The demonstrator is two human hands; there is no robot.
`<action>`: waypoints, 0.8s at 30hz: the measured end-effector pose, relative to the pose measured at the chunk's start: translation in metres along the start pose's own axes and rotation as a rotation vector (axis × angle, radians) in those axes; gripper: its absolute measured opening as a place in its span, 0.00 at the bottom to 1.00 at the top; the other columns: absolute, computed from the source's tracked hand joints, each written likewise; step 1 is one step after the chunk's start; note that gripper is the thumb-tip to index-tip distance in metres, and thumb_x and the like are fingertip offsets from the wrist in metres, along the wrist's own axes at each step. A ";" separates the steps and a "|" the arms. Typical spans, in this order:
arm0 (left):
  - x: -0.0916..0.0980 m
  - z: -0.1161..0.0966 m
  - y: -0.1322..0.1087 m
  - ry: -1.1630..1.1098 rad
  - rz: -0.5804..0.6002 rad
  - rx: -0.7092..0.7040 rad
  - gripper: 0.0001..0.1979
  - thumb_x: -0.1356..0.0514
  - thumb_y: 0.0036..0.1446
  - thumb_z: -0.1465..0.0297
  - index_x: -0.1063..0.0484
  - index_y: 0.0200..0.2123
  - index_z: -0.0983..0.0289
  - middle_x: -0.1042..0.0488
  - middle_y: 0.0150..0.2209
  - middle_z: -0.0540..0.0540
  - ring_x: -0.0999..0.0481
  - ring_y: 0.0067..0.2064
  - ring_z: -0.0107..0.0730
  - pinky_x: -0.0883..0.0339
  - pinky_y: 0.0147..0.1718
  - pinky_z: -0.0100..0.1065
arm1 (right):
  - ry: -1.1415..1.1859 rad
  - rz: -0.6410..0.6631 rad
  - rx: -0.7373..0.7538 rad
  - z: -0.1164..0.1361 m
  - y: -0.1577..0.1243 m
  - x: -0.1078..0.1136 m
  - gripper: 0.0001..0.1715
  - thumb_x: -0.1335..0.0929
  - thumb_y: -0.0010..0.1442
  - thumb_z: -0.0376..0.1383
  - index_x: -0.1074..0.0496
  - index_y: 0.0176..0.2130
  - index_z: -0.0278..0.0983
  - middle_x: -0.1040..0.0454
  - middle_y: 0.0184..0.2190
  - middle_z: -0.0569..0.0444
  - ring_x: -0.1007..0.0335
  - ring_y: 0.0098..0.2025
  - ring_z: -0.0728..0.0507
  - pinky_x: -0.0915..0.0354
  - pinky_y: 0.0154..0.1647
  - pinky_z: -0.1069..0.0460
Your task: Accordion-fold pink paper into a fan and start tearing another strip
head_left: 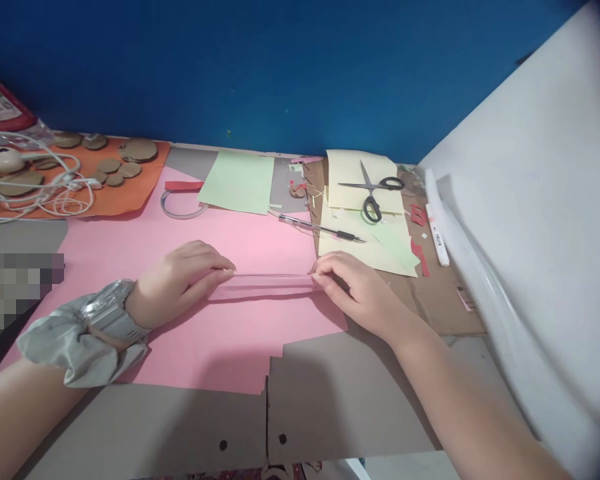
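Observation:
A narrow folded pink paper strip (pixel 267 285) lies across a large pink sheet (pixel 215 333) in the middle of the view. My left hand (pixel 177 280) pinches the strip's left end, fingers pressed together on it. My right hand (pixel 357 290) pinches its right end the same way. A grey scrunchie and a watch sit on my left wrist (pixel 97 327). Both hands rest on the pink sheet, which lies on brown cardboard (pixel 330 393).
Black-handled scissors (pixel 373 193) lie on yellow paper (pixel 365 220) at the back right, with a pen (pixel 320 228), a white marker (pixel 437 237) and red scraps. A green sheet (pixel 237 181), cardboard discs on orange paper (pixel 105 167) and white cables (pixel 35 187) lie behind. A white board (pixel 530 200) stands at the right.

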State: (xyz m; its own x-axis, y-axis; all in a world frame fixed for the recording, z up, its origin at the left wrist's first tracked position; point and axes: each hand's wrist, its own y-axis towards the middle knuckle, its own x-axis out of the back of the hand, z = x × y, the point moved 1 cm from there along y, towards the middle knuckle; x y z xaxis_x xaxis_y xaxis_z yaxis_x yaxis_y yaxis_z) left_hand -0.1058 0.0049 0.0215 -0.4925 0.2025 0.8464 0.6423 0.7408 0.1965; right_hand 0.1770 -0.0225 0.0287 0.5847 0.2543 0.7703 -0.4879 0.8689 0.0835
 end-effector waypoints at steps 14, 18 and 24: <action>-0.009 -0.023 0.007 -0.206 0.250 0.140 0.12 0.48 0.61 0.64 0.30 0.29 0.62 0.28 0.27 0.49 0.32 0.31 0.29 0.41 0.36 0.33 | -0.102 0.203 0.117 0.014 0.007 -0.015 0.14 0.42 0.67 0.37 0.31 0.34 0.37 0.29 0.33 0.54 0.38 0.40 0.46 0.48 0.46 0.48; -0.015 -0.026 0.009 -0.191 0.227 0.153 0.12 0.48 0.60 0.65 0.30 0.28 0.63 0.28 0.26 0.50 0.32 0.32 0.30 0.41 0.34 0.33 | -0.088 0.242 0.118 0.017 0.008 -0.021 0.13 0.39 0.65 0.41 0.31 0.35 0.37 0.28 0.33 0.54 0.37 0.40 0.46 0.48 0.45 0.48; -0.018 -0.026 0.008 -0.180 0.246 0.132 0.11 0.48 0.61 0.65 0.30 0.30 0.62 0.28 0.27 0.50 0.33 0.31 0.30 0.41 0.35 0.34 | -0.053 0.248 0.094 0.018 0.011 -0.022 0.17 0.41 0.66 0.42 0.33 0.30 0.36 0.30 0.29 0.55 0.37 0.36 0.47 0.46 0.42 0.50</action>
State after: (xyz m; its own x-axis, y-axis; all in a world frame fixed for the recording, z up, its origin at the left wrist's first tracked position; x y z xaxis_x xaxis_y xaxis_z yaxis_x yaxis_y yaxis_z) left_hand -0.0764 -0.0091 0.0202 -0.4353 0.4872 0.7570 0.6791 0.7298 -0.0792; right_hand 0.1469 -0.0268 0.0239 0.4062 0.4300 0.8062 -0.6717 0.7387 -0.0556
